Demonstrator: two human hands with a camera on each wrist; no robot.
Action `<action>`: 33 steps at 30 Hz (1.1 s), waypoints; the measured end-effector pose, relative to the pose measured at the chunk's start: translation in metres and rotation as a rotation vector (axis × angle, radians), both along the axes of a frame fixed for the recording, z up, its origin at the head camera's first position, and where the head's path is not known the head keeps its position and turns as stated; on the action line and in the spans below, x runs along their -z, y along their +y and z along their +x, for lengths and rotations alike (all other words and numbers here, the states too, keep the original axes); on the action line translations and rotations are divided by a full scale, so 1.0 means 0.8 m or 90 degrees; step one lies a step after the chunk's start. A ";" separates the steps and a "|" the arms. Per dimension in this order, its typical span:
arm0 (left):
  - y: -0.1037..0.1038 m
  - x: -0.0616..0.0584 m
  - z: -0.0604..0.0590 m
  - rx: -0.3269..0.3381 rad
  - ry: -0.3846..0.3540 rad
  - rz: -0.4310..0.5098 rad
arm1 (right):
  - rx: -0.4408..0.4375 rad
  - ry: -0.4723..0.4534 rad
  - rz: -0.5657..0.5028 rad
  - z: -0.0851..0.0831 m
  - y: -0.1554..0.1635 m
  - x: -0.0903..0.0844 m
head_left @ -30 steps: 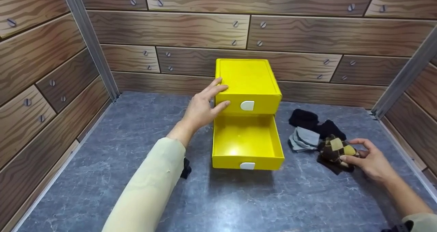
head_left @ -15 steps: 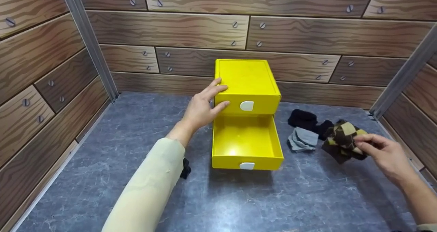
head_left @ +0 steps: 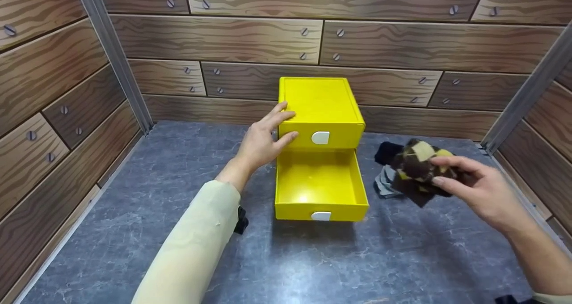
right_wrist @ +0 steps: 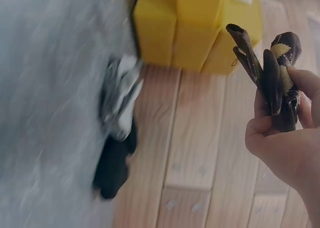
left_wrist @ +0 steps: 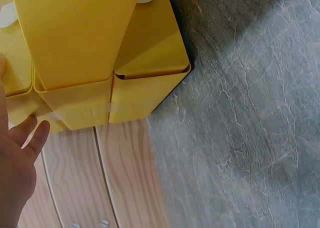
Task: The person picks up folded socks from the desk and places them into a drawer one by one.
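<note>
A yellow two-drawer box [head_left: 319,109] stands at the back of the grey table [head_left: 134,196]; its lower drawer [head_left: 319,185] is pulled out and holds nothing. My left hand [head_left: 263,138] rests with straight fingers against the box's upper left corner; the left wrist view shows the box's side [left_wrist: 80,48] by that hand [left_wrist: 17,163]. My right hand [head_left: 469,183] holds a brown and tan argyle sock bundle [head_left: 418,167] in the air, right of the open drawer. In the right wrist view the fingers [right_wrist: 272,133] pinch the bundle [right_wrist: 277,78].
A black sock [head_left: 386,152] and a grey sock [head_left: 384,183] lie on the table right of the drawer, seen also in the right wrist view as grey sock [right_wrist: 120,103] and black sock [right_wrist: 112,165]. Wood-pattern walls [head_left: 223,40] enclose the table on three sides.
My right hand has lifted the argyle bundle off the table and carried it up and left toward the open drawer. The left hand stays on the box.
</note>
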State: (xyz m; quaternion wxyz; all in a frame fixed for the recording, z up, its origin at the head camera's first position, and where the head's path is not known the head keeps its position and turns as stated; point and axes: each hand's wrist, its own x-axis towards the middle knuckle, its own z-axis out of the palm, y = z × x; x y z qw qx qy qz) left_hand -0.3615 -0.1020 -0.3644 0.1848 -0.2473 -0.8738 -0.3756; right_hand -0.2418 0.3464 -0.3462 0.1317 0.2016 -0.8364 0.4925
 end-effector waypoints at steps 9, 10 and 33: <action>-0.003 0.001 0.001 -0.009 -0.003 -0.010 | -0.103 0.039 0.008 0.001 -0.083 -0.026; -0.003 0.001 0.001 -0.011 -0.003 -0.011 | -0.112 0.046 0.013 0.000 -0.091 -0.028; -0.001 -0.002 0.001 -0.011 0.004 -0.013 | -0.308 -0.165 0.041 -0.063 -0.208 0.002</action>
